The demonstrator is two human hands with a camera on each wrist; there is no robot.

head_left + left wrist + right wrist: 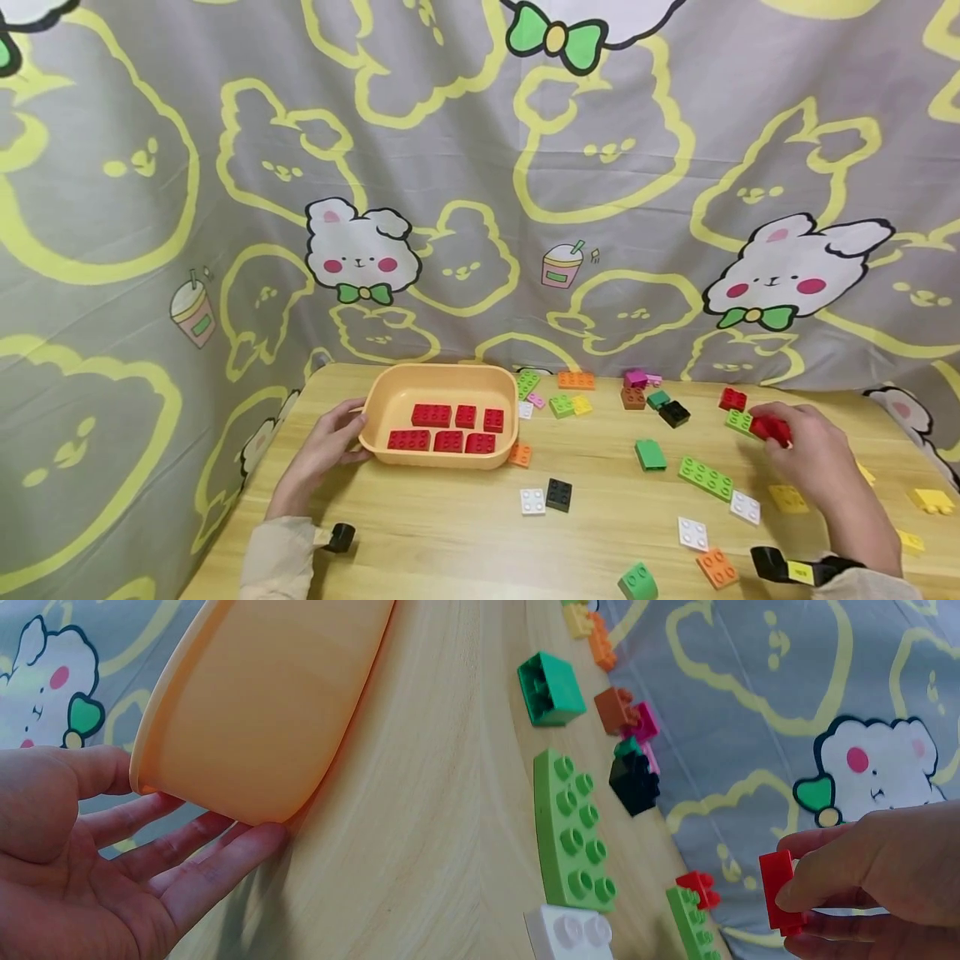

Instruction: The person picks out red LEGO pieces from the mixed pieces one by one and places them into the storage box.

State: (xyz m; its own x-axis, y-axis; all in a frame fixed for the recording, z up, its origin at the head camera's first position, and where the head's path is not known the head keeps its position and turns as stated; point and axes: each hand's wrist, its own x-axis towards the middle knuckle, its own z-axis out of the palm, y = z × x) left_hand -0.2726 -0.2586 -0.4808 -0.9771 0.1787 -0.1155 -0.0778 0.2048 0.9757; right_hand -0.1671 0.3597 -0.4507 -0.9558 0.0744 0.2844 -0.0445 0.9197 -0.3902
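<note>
My left hand (pixel 330 442) is at the left end of a peach-coloured plastic tray (pixel 442 377), which stands on the table with several red bricks (pixel 431 414) in two rows inside. In the left wrist view the thumb meets the tray's rim and the fingers (pixel 225 862) lie along its outer wall. At the right, my right hand (pixel 813 450) pinches a red brick (pixel 777 889) between thumb and fingers, raised above the table. Just behind it sit a lime green brick (pixel 739 421) and another red brick (pixel 732 398).
Loose bricks are scattered over the wooden table (pixel 450 533): a long lime one (pixel 705 478), a dark green one (pixel 650 455), black ones (pixel 558 494), white ones (pixel 692 533), orange ones (pixel 717 567) and yellow ones (pixel 932 501). A patterned curtain (pixel 465 167) hangs behind the table and at its left.
</note>
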